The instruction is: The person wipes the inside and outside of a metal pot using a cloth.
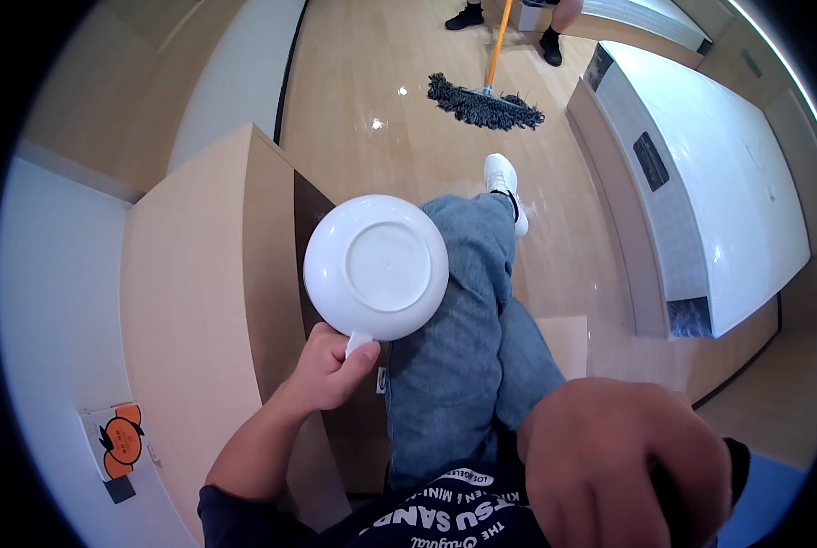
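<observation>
A white handled bowl (390, 265) is tilted so that its round foot ring and underside face me. My left hand (337, 365) pinches its short handle, thumb on top. Behind the bowl are my jeans (454, 365) and the edge of a light wood cabinet. My right hand (623, 466) is raised close at the lower right, with its fingers curled. Something dark shows beside those fingers, but I cannot make out what they hold.
A light wood cabinet (189, 256) stands on my left, with a white and orange box (116, 440) beside it. A wrapped white mattress (710, 183) lies on a wooden base at right. Ahead, a grey mop (486, 102) rests on the floor near another person's shoes (551, 46).
</observation>
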Demonstrator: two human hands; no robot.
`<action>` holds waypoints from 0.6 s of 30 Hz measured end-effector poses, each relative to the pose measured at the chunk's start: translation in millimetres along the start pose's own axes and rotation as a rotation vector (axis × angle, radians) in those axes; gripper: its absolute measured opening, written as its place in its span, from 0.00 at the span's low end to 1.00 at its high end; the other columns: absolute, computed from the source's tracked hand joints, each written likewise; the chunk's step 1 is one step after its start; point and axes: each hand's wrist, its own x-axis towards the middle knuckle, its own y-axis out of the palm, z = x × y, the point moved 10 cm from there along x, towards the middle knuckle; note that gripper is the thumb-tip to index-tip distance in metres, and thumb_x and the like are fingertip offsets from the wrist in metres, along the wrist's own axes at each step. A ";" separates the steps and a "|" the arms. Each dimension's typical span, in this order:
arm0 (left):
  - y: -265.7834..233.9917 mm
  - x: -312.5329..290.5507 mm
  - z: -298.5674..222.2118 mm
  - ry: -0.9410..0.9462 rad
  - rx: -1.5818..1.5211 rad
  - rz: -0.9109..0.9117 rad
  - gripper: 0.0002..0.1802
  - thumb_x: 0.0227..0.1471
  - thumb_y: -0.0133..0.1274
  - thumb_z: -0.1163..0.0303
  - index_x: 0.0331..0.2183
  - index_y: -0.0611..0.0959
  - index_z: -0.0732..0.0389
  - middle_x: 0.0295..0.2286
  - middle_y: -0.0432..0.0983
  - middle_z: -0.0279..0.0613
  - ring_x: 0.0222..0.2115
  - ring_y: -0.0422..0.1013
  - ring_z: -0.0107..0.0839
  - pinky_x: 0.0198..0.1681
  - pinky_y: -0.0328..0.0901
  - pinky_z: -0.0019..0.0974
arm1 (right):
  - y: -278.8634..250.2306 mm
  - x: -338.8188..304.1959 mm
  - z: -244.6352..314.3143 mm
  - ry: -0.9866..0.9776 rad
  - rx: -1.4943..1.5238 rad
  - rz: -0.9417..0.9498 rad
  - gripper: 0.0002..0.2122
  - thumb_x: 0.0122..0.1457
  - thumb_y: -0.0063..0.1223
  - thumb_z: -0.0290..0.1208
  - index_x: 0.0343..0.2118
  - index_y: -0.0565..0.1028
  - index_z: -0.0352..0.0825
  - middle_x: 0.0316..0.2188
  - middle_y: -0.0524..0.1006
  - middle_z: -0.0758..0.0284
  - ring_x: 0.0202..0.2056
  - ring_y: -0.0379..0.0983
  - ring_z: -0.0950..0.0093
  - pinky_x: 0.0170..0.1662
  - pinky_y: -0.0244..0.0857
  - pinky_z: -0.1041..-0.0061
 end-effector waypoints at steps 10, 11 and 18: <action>13.7 -0.1 -11.7 0.174 0.217 0.014 0.17 0.59 0.54 0.68 0.19 0.81 0.62 0.18 0.76 0.44 0.19 0.74 0.43 0.26 0.68 0.39 | -166.7 -142.9 77.2 0.003 -0.564 -1.368 0.16 0.71 0.45 0.39 0.53 0.68 0.31 0.48 0.73 0.56 0.43 0.75 0.68 0.31 0.74 0.72; 15.8 0.4 -11.7 0.155 0.217 0.034 0.17 0.58 0.55 0.67 0.19 0.81 0.62 0.19 0.77 0.44 0.20 0.75 0.43 0.26 0.68 0.40 | -166.8 -151.7 88.6 -0.069 -0.651 -1.471 0.16 0.71 0.46 0.39 0.53 0.68 0.32 0.48 0.74 0.58 0.44 0.75 0.69 0.33 0.74 0.71; 30.6 0.7 -31.8 0.224 0.427 0.037 0.10 0.52 0.57 0.65 0.24 0.85 0.59 0.21 0.79 0.43 0.22 0.76 0.44 0.27 0.71 0.41 | -119.3 -97.6 102.0 0.037 -1.904 -1.082 0.24 0.56 0.65 0.20 0.54 0.69 0.33 0.41 0.77 0.67 0.41 0.74 0.78 0.49 0.70 0.75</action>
